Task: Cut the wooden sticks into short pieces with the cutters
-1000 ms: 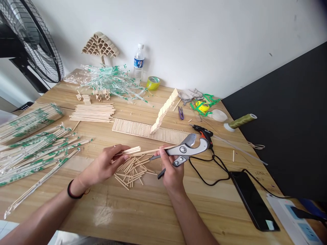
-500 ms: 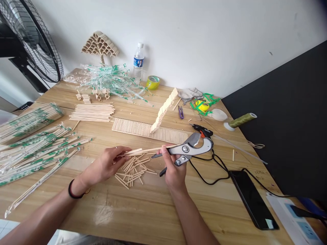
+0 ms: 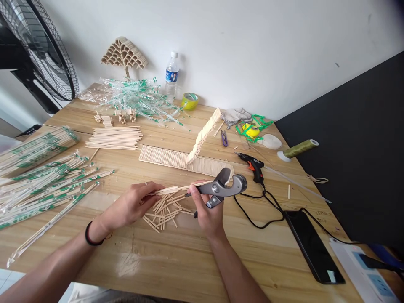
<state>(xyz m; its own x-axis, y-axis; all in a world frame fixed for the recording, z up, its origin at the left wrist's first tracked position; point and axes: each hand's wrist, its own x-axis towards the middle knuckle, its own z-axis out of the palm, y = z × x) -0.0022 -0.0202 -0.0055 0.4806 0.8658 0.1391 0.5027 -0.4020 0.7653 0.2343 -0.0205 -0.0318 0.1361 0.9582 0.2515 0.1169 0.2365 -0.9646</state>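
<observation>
My left hand (image 3: pixel 134 203) is closed on a few thin wooden sticks (image 3: pixel 168 190) that point to the right. One longer stick reaches to my right hand (image 3: pixel 211 216), which grips a grey pipe cutter (image 3: pixel 229 189) with its curved jaw turned right and its blade raised. Whether the fingers of my right hand also pinch that stick is hard to tell. Below the held sticks, a loose pile of short cut sticks (image 3: pixel 164 216) lies on the table. Behind the cutter, a flat panel of sticks (image 3: pixel 160 156) carries a slanting stepped strip of stick pieces (image 3: pixel 203 136).
A hot glue gun (image 3: pixel 254 164) with a cable and a black phone (image 3: pixel 311 244) lie at right. Wrapped chopsticks (image 3: pixel 47 185) cover the left side, near a row of bare sticks (image 3: pixel 113 138). A bottle (image 3: pixel 171 78), tape (image 3: pixel 190 101) and plastic wrappers (image 3: pixel 135 99) stand behind.
My right hand and the pipe cutter have moved left, closer to my left hand, uncovering more of the glue gun. My left hand has barely moved and keeps hold of the sticks.
</observation>
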